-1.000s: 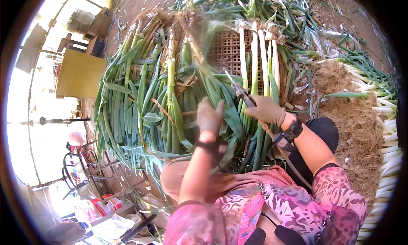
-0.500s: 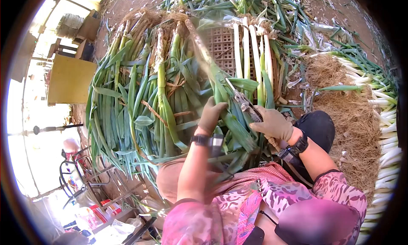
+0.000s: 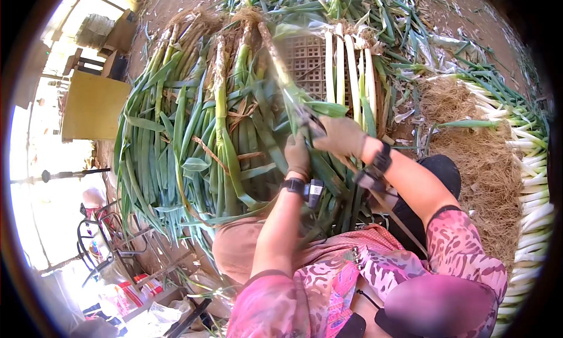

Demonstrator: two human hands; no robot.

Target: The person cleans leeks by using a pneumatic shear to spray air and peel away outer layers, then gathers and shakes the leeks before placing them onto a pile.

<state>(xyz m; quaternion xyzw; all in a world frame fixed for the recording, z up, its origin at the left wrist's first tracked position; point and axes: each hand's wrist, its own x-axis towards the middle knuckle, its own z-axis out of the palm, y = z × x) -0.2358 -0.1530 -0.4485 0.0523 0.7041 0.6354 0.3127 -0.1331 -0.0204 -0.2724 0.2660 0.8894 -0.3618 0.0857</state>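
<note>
Long green-leaved leek (image 3: pixel 290 96), centre frame, tan-gloved left hand (image 3: pixel 297 153) clasping it, tan-gloved right hand (image 3: pixel 342 137) clamped round dark metal-tipped tool (image 3: pixel 315 125).

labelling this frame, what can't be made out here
Head view:
Grey elongated metal tool: tip motion-blurred, grip hidden by the tan-gloved right hand.
Brown square-holed lattice: partly covered by long green-and-white leeks.
White leek row at right: cut off by the dark lens edge.

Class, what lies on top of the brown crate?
Pale leeks lie over the right of the crate. Green leaves hide its nearer part; anything beneath them cannot be seen.
</note>
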